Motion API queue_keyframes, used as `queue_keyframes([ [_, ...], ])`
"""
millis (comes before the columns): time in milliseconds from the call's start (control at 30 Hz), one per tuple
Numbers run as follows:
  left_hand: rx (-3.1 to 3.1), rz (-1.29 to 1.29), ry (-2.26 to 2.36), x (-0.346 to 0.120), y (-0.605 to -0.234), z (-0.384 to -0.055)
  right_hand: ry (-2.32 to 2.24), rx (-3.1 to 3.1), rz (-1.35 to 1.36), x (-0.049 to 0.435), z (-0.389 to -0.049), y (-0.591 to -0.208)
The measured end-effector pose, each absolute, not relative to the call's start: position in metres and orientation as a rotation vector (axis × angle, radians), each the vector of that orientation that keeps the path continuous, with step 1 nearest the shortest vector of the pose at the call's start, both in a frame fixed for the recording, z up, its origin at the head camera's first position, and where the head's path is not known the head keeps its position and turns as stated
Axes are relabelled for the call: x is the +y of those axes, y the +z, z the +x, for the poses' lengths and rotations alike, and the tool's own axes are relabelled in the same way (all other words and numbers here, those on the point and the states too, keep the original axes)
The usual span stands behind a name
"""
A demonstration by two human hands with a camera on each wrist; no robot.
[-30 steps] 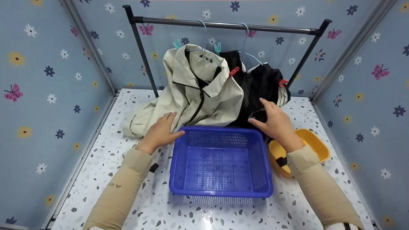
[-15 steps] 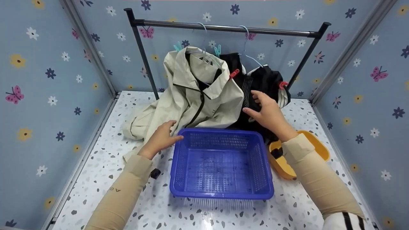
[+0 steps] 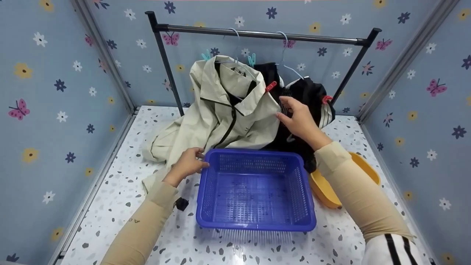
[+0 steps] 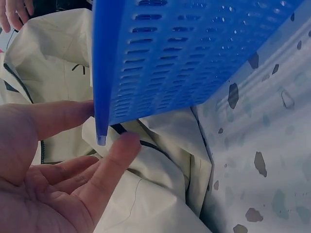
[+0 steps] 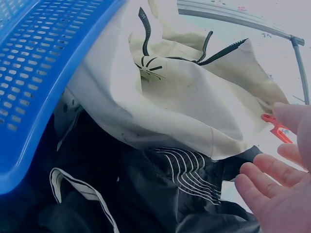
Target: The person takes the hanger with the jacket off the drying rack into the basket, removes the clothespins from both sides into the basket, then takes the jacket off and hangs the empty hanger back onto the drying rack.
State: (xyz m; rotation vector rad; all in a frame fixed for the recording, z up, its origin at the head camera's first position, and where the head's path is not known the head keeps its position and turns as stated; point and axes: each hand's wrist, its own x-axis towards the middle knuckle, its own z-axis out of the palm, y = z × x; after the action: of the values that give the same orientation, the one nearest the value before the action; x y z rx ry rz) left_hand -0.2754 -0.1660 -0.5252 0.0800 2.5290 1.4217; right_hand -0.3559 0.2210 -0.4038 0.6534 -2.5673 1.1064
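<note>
Presently | left grip (image 3: 187, 162) unclosed astride basket edge (image 3: 256, 225) | right grip (image 3: 301, 119) unclosed near jacket (image 3: 208, 117), gap to basket

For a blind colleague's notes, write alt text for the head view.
A person's left hand is at the left rim of a blue perforated plastic basket, the right hand in front of a black garment. That garment and a beige zip-up jacket hang from a clothes rack behind; a yellow tub shows behind the right sleeve.

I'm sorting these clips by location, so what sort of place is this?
Probably a small booth for handling clothes: flower-print panels rise on three sides, a clothes rail holds a beige jacket and a black garment, and a blue basket is in front.
</note>
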Motion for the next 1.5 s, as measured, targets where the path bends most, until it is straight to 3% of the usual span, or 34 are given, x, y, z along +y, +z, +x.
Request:
queue_keyframes([
  [767, 2.421, 0.064, 1.548, -0.166, -0.527, -0.278, 1.152, -2.605, 0.533, 0.177, -0.384, -0.386],
  [1067, 2.464, 0.082, 1.525, -0.164, -0.527, -0.274, 0.985, -2.638, 0.536, 0.194, -0.435, -0.428],
  [1467, 2.725, 0.222, 1.379, -0.183, -0.489, -0.296, 1.022, -2.627, 0.433, 0.188, -0.427, -0.416],
  [1500, 2.728, 0.285, 1.415, -0.191, -0.501, -0.309, 1.018, -2.619, 0.434, 0.188, -0.426, -0.415],
])
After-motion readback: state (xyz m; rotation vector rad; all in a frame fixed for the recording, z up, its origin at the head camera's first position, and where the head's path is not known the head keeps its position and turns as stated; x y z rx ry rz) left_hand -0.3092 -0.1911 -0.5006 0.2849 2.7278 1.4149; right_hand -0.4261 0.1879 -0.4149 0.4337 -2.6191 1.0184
